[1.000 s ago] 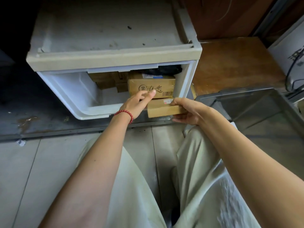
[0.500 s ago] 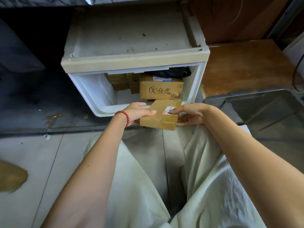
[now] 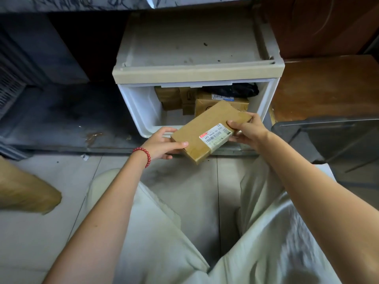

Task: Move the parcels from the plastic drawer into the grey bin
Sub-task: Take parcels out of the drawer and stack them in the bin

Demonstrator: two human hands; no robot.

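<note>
Parcel [image 3: 194, 134] lifted from drawer [image 3: 141, 107], flat brown cardboard, perhaps barcoded label [image 3: 215, 137]

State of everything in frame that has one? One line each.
drawer: pulled open, partly full.
parcel: out of the drawer, held in the air in front of it, tilted, label up.
left hand: grips the parcel's near corner.
right hand: grips its far end.
other parcels: inside the drawer, at the back.
black bag: on top of them.
bin: open top, no parcel in the part seen.
</note>
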